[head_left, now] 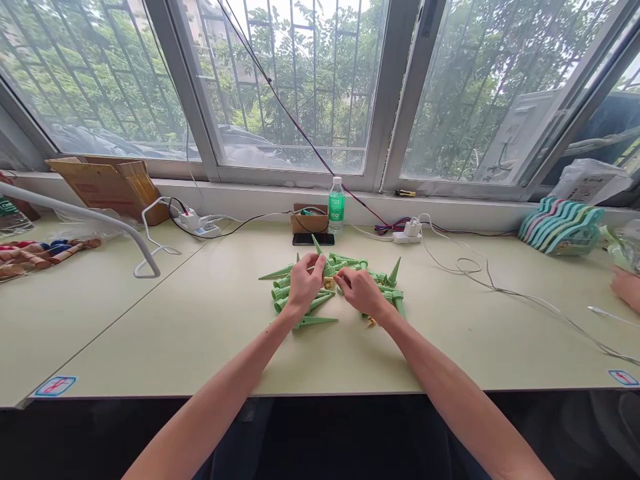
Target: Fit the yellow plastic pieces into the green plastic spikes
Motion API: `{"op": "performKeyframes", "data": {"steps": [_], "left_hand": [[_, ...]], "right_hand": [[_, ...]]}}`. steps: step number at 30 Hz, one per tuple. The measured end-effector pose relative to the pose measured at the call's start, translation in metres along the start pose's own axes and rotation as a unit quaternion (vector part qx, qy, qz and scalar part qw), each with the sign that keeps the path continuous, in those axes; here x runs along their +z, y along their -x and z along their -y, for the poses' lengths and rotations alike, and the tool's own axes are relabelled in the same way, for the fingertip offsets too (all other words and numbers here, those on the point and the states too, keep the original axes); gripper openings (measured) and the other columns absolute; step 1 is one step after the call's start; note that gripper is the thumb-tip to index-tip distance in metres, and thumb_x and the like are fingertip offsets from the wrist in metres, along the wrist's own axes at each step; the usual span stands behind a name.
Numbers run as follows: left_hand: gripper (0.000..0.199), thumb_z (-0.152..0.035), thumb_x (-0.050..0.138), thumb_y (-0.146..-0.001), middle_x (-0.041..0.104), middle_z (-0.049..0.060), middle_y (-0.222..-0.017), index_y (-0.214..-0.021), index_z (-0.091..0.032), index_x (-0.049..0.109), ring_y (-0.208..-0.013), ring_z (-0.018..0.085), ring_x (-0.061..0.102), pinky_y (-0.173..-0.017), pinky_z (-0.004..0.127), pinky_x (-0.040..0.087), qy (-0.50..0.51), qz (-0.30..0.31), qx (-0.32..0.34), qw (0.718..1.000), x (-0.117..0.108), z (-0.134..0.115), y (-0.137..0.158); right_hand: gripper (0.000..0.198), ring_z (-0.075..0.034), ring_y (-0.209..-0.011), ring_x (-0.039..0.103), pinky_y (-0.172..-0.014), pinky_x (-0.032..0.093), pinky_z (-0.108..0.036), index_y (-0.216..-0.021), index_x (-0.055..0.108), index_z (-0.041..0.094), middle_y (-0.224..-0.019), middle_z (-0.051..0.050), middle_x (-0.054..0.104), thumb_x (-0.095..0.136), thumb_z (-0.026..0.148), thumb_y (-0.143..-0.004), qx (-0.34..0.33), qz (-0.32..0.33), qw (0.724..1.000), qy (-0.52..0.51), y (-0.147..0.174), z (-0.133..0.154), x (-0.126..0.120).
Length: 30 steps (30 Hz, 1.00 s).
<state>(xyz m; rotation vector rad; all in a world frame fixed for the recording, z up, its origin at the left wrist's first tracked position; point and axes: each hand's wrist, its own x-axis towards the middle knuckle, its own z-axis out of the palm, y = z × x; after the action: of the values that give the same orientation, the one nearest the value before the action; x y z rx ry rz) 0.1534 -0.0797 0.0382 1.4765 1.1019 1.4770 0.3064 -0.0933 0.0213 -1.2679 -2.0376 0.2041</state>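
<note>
Bottle, phone behind green spikes

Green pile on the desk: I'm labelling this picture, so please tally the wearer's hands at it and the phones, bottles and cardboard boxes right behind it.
Left hand and right hand: 2
Phone: 1
Bottle: 1
Cardboard box: 1
Total: 5
Green pieces: too jumbled to count, left out.

Your spikes are on the table, phone right behind them, box behind that, bottle just right of the box, hangers way off right.
</note>
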Motion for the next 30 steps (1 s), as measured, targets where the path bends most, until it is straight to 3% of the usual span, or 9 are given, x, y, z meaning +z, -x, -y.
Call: {"op": "performKeyframes", "data": {"steps": [5,12,30], "left_hand": [[0.033,-0.049,0.059,-0.085,0.057,0.000,-0.068,-0.083,-0.016,0.059,-0.041,0.005,0.041,-0.037,0.019,0.034,0.017,-0.020,0.011,1.000,0.0001,-0.0021,0.0001],[0.033,-0.049,0.059,-0.084,0.059,0.001,-0.072,-0.084,-0.016,0.060,-0.043,0.005,0.040,-0.037,0.020,0.033,0.011,-0.037,0.007,0.999,-0.0011,-0.0046,0.0001],[0.032,-0.048,0.058,-0.085,0.065,0.004,-0.078,-0.085,-0.017,0.062,-0.056,0.011,0.056,-0.049,0.022,0.043,-0.051,-0.014,0.047,0.997,-0.0022,-0.0012,0.0002]], "right_hand": [[0.027,-0.013,-0.050,0.047,-0.054,0.033,-0.024,-0.087,0.061,0.019,-0.059,0.001,0.057,0.043,0.036,-0.098,-0.002,-0.064,0.995,-0.076,-0.0014,-0.0029,-0.0005],[0.025,-0.012,-0.049,0.049,-0.056,0.040,-0.023,-0.089,0.057,0.020,-0.062,0.002,0.059,0.042,0.038,-0.098,0.004,-0.097,0.982,-0.163,-0.0017,-0.0020,-0.0039],[0.029,-0.012,-0.054,0.052,-0.059,0.042,-0.023,-0.089,0.059,0.019,-0.067,0.000,0.059,0.041,0.040,-0.098,-0.018,-0.113,0.984,-0.137,-0.0014,0.0020,-0.0076]]}}
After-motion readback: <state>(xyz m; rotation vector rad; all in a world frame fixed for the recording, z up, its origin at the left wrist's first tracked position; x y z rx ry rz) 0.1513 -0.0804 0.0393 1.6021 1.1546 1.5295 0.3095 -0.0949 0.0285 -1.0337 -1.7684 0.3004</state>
